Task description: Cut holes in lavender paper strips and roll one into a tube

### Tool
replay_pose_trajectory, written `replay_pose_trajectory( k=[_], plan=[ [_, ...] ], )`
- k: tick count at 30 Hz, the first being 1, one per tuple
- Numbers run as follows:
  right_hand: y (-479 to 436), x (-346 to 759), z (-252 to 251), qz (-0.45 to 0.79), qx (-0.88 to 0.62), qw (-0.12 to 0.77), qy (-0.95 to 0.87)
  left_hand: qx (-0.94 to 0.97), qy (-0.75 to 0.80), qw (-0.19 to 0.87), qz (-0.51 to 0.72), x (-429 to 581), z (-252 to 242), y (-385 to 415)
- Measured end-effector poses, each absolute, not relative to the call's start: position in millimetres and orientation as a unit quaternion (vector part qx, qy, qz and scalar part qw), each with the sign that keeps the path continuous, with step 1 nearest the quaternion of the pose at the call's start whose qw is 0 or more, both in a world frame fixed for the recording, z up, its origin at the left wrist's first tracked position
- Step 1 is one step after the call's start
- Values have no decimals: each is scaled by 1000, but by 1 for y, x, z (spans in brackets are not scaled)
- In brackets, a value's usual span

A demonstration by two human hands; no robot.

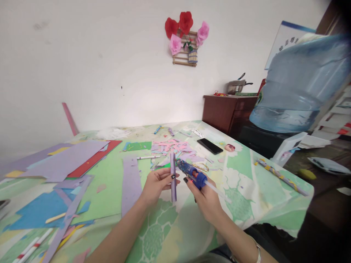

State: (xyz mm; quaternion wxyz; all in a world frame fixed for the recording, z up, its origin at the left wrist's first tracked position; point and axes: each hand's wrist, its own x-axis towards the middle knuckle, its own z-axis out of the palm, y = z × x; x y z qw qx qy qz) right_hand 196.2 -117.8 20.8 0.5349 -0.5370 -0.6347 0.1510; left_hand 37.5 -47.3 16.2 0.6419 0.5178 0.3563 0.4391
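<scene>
My left hand grips a rolled purple paper tube, held upright over the table with the thumb across it. In my right hand is a blue hot glue gun, a clear glue stick poking out of its back. The gun's nozzle points at the upper part of the tube; whether it touches cannot be made out. Behind the tube lie pink and purple paper scraps. A pair of gold-handled scissors rests just beyond the gun, partly hidden by it.
Coloured paper sheets and a purple strip cover the left side. A black phone lies behind the gun. A decorated stick is near the right edge. A large water bottle stands beyond the table.
</scene>
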Motion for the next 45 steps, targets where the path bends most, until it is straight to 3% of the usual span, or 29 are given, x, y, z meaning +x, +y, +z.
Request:
replay_pose_trajectory(
  k=[23, 45],
  plan=[
    [-108, 194, 24, 82, -538, 549, -634, 525, 344, 647, 432, 38, 18, -50],
    [-117, 192, 20, 171, -543, 541, -619, 527, 346, 644, 433, 37, 17, -50]
  ],
)
